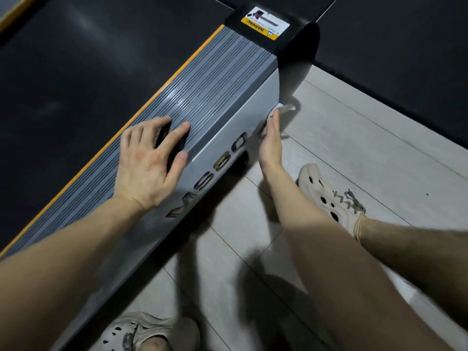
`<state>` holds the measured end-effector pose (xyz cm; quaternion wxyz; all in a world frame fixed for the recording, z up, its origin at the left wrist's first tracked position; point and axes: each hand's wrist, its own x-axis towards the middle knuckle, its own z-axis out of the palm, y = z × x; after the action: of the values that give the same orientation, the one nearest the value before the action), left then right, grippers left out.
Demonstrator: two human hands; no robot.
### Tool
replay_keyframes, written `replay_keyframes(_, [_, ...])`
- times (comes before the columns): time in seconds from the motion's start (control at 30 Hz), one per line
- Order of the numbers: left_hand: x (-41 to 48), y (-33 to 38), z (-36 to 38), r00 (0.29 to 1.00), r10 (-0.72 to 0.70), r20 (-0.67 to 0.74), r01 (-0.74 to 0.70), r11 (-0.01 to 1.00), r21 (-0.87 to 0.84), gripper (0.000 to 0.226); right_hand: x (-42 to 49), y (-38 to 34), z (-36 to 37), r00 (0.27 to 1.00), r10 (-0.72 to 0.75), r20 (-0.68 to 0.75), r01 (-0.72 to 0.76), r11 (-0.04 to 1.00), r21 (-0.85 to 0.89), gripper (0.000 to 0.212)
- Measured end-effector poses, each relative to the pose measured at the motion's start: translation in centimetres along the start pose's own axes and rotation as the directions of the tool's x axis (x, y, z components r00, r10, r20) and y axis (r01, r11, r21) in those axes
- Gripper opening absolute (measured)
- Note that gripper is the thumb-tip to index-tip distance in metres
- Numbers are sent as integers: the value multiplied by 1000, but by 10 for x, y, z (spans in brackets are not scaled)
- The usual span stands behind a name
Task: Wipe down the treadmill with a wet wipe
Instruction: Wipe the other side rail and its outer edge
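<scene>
- head view: left hand (149, 158) lies flat, palm down, on the treadmill's ribbed grey side rail (215, 79). Fingers are straight and spread; it grips nothing.
- The dark belt (76, 72) is just left of that hand, past a thin orange strip (157, 93).
- right hand (271, 140) is seen edge-on, with the palm against the silver side panel (243, 117) below the rail. Fingers look straight and press the wet wipe (285, 107) to the panel. The thumb is hidden, so I can't tell if it pinches the wipe.
- The wipe is white and crumpled. It sticks out just past the right fingertips, near the panel's far lower corner.
- Raised lettering (210, 173) on the panel runs between the two hands and back under the left wrist.
- A black end cap (296, 46) with a yellow warning label (264, 24) sits well ahead of both hands.
- Pale tiled floor (367, 153) is to the right of the right hand, with a black mat (392, 29) beyond it.
- Beige perforated shoes: one (329, 196) is right of the right forearm, the other (136, 333) is below the left forearm.
</scene>
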<state>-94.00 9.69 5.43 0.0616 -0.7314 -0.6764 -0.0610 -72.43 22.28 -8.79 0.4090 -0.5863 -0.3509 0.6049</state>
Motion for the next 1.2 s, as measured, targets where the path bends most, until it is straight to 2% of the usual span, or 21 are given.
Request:
replay_keyframes(0.07, [0, 1, -1, 1000, 0, 1, 0, 1000, -18, 53, -22, 12, 15, 1000, -13, 28, 13, 1000, 5, 60])
replay_keyframes(0.13, [0, 1, -2, 1000, 3, 4, -3, 999, -37, 55, -77, 42, 41, 996, 10, 83, -8, 1000, -18, 70])
replay_keyframes(0.27, [-1, 1, -4, 1000, -3, 23, 4, 999, -43, 59, -212, 93, 92, 955, 164, 249, -137, 983, -122, 91])
replay_keyframes(0.37, [-1, -1, -9, 998, -2, 69, 4, 999, -34, 59, -229, 99, 96, 928, 161, 336, -119, 983, -143, 92])
replay_keyframes(0.47, [-7, -6, -20, 984, 31, 174, -20, 998, -60, 59, -157, 77, 75, 978, 124, 169, -93, 979, -179, 90])
replay_keyframes(0.57, [-35, -9, -41, 963, 32, 266, -15, 998, -64, 65, -126, 45, 61, 993, 26, 112, 1, 971, -238, 91])
replay_keyframes(0.67, [-87, -20, -65, 942, -86, 326, 98, 995, -21, 76, -186, 51, 90, 990, -3, 139, 35, 972, -232, 88])
replay_keyframes(0.73, [-123, -29, -78, 905, -216, 366, 212, 976, 50, 84, -251, 76, 117, 975, 23, 220, 38, 962, -270, 89])
replay_keyframes(0.83, [-159, -38, -85, 786, -431, 443, 344, 901, 265, 99, -331, 110, 143, 901, 91, 423, 63, 940, -335, 94])
replay_keyframes(0.87, [-165, -39, -85, 750, -463, 472, 351, 884, 309, 103, -347, 117, 144, 868, 107, 485, 72, 939, -337, 97])
replay_keyframes(0.93, [-170, -42, -82, 733, -460, 501, 345, 886, 310, 106, -349, 120, 141, 836, 145, 529, 37, 947, -318, 96])
replay_keyframes(0.97, [-170, -45, -80, 737, -454, 500, 333, 888, 316, 107, -335, 118, 138, 846, 172, 505, -7, 950, -311, 93])
replay_keyframes(1.07, [-170, -53, -73, 735, -453, 505, 296, 884, 362, 112, -258, 103, 122, 926, 221, 307, -125, 945, -301, 89])
replay_keyframes(1.2, [-168, -57, -69, 729, -422, 539, 210, 887, 411, 109, -194, 94, 104, 934, 309, 180, -260, 932, -254, 81])
